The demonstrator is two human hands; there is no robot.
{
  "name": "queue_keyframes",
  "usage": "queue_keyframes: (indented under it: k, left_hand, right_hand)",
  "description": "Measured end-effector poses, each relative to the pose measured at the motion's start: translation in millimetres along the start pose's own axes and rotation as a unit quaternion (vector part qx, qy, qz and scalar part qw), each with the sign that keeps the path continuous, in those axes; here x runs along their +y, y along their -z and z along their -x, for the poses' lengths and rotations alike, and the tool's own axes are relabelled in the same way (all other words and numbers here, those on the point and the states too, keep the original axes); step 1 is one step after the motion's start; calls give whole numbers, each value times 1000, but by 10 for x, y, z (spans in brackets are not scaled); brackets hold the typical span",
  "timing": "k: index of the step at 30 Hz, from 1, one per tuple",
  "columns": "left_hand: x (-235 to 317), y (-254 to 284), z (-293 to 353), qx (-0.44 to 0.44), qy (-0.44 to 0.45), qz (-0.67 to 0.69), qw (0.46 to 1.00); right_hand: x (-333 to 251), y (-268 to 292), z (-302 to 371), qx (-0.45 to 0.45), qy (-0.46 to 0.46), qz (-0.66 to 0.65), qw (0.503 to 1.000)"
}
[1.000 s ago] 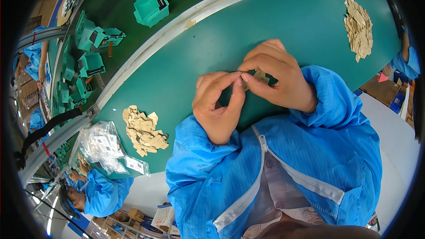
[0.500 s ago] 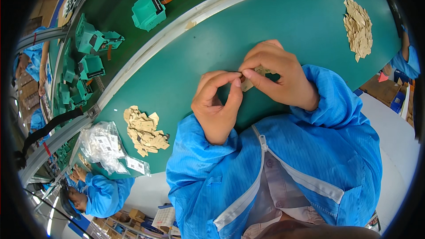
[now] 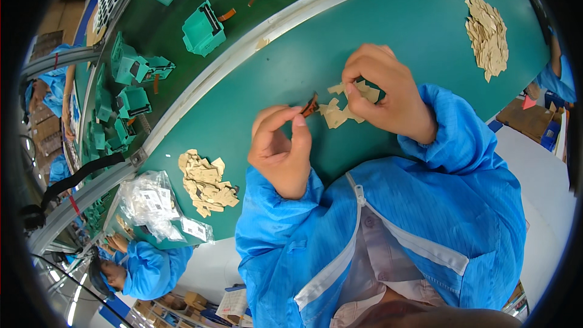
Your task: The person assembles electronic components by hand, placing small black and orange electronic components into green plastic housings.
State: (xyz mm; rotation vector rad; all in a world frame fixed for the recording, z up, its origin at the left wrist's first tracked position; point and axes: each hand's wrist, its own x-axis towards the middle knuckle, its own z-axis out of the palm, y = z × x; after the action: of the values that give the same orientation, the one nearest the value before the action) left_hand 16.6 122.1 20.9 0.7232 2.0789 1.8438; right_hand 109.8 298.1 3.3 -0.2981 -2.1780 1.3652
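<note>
My left hand (image 3: 280, 149) pinches a small orange-brown and dark strip (image 3: 310, 105), which looks like a piece of flex cable, between thumb and forefinger. It is held just above the green table. To its right, my right hand (image 3: 384, 94) has thumb and forefinger closed together over several loose beige flat pieces (image 3: 336, 116). One beige piece shows right beside those fingertips, but whether they grip it or something smaller is hidden.
A heap of beige pieces (image 3: 206, 183) lies left on the green table (image 3: 261, 94), another heap (image 3: 487, 36) far right. Clear plastic bags (image 3: 149, 200) sit near the left heap. Beyond the pale rail (image 3: 291, 15) stand several teal housings (image 3: 203, 29) with orange strips. Co-workers in blue sit at both sides.
My hands, fingertips together before, have drawn apart. The left went left and slightly down with the orange-brown strip; the right rose a little, uncovering the beige pieces.
</note>
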Motion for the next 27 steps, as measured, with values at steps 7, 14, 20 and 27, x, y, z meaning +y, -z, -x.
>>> queue_keyframes:
  k: [7,14,20,27]
  left_hand:
    - [27,38,-19,27,-160,-215,963]
    - [-80,-97,51,167,-429,-459,760]
    - [-282,-325,15,227,-552,-461,657]
    - [-306,-492,46,210,-548,-435,683]
  right_hand:
    - [27,10,29,-44,38,71,996]
    - [-33,-68,78,-59,9,-105,993]
    - [-84,-108,118,-72,-87,-174,978]
    - [-72,-107,158,-81,-157,-226,958]
